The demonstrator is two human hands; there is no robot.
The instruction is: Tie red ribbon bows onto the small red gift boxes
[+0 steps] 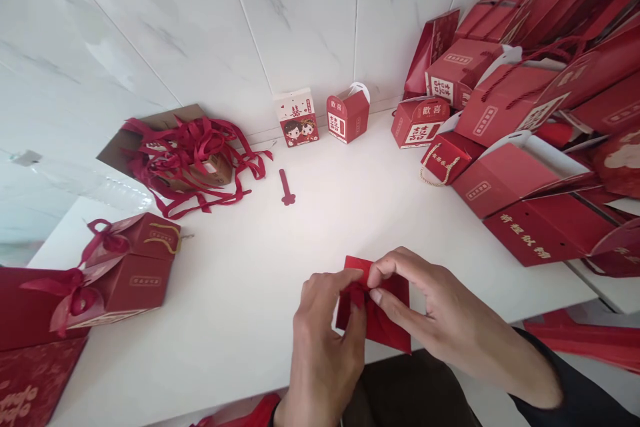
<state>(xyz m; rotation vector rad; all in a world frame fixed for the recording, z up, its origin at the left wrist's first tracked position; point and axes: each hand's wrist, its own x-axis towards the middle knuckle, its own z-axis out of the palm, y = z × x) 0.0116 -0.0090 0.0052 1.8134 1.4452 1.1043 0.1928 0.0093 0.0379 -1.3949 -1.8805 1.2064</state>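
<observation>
At the table's front edge, a small red gift box (393,327) sits between my hands. A dark red ribbon (357,296) crosses its top, bunched at the middle. My left hand (325,340) pinches the ribbon between thumb and index finger from the left. From the right, my right hand (435,297) has its thumb and curled index finger closed at the same bunch of ribbon. The fingers partly hide the ribbon and the box's top, so whether there is a finished knot I cannot tell.
A cardboard box (113,150) spills red ribbons (200,140) at the back left. Ribboned boxes (143,280) stand at left. A flower-ended red strip (285,187) lies mid-table. Two small boxes (301,123) stand by the wall. Red boxes and bags (520,167) crowd the right.
</observation>
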